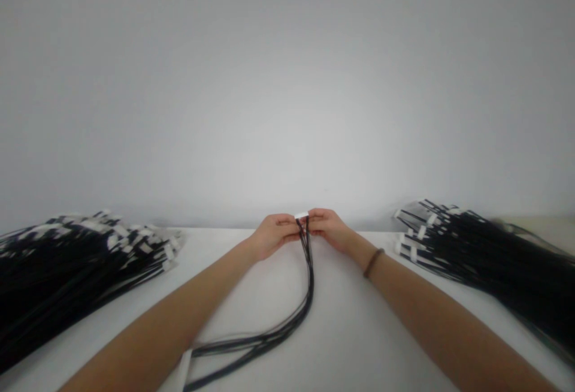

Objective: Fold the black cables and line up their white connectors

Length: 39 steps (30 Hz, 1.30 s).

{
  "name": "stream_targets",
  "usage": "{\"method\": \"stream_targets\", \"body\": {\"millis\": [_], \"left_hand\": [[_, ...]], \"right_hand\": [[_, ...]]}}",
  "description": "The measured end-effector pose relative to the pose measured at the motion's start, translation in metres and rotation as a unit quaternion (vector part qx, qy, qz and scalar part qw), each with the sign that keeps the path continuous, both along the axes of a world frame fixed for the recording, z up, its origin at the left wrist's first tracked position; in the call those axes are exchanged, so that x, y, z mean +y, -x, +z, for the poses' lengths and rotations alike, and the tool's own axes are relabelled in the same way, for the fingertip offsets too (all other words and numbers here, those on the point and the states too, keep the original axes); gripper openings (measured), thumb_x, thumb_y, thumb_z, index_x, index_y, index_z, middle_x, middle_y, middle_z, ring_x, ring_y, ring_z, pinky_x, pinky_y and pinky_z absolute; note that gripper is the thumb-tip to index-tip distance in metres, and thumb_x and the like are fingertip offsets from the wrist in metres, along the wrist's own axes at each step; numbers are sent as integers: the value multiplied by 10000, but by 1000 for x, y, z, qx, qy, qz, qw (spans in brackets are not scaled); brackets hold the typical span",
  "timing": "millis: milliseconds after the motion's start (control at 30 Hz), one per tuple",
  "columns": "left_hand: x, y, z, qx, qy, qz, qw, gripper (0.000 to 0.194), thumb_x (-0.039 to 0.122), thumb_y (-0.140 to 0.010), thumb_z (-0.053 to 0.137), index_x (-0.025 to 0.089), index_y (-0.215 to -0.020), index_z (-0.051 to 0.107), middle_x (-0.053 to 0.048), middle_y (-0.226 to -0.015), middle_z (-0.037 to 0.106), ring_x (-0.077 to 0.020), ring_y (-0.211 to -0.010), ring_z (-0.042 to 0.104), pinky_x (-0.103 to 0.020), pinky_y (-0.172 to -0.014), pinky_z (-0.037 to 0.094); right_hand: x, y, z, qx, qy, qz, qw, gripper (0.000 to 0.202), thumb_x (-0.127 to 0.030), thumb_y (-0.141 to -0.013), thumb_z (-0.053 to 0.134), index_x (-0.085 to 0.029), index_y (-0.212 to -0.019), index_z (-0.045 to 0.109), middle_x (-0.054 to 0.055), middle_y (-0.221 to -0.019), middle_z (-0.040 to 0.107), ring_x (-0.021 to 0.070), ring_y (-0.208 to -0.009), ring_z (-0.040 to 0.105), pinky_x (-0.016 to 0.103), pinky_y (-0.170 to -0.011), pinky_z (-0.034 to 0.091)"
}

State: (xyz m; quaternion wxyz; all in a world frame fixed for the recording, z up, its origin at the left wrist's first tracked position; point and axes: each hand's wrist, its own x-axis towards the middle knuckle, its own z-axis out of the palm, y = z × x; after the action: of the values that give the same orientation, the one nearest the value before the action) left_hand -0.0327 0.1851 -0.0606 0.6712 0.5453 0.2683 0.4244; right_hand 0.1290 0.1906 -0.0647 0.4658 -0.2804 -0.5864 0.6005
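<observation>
Single head view: above near side of white table (354, 326), close, facing forward to wall (287, 92) beyond it.

plain grey wall (287, 80) is filling the upper view; soft light (309, 122) is brightening its middle; grey is deepening toward the top; white surface (359, 320) is running along below

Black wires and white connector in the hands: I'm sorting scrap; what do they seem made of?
The black wires look plastic- or rubber-coated, fairly matte, bending in a smooth curve. The white connector is probably plastic: opaque, straight-edged; blur hides its finish.
</observation>
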Motion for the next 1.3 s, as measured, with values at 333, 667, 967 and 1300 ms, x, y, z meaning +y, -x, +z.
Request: {"method": "stream_targets", "body": {"millis": [333,667,967,1300], "left_hand": [[2,-1,-3,9,-12,37,999,155,198,-572,663,101,-672,595,-59,-697,584,-116,-636,528,-251,-610,402],[1,-5,-2,44,-54,107,992,226,321,-587,639,118,-662,573,3,-518,509,-56,-404,397,-203,-398,269],[21,24,17,49,-74,236,968,263,325,-507,686,132,-635,561,35,-511,442,-43,-444,362,-185,-407,235],[34,60,50,-69,-48,315,945,203,196,-506,688,123,-617,534,36,-520,441,-29,-440,372,-150,-369,234]], "right_hand": [[-2,1,1,-35,-44,61,997,382,-121,-529,629,-146,-889,504,28,-818,574,125,-727,533,251,-660,409],[-14,13,4,-82,26,93,992,332,-267,-624,611,-133,-911,512,32,-706,574,97,-562,527,226,-511,422],[-17,11,14,-117,44,130,984,182,-237,-628,597,-96,-739,567,-19,-526,501,38,-446,434,158,-425,294],[-22,14,19,-151,15,230,961,152,-171,-541,645,-91,-653,580,-18,-572,544,53,-510,471,182,-526,376]]}}
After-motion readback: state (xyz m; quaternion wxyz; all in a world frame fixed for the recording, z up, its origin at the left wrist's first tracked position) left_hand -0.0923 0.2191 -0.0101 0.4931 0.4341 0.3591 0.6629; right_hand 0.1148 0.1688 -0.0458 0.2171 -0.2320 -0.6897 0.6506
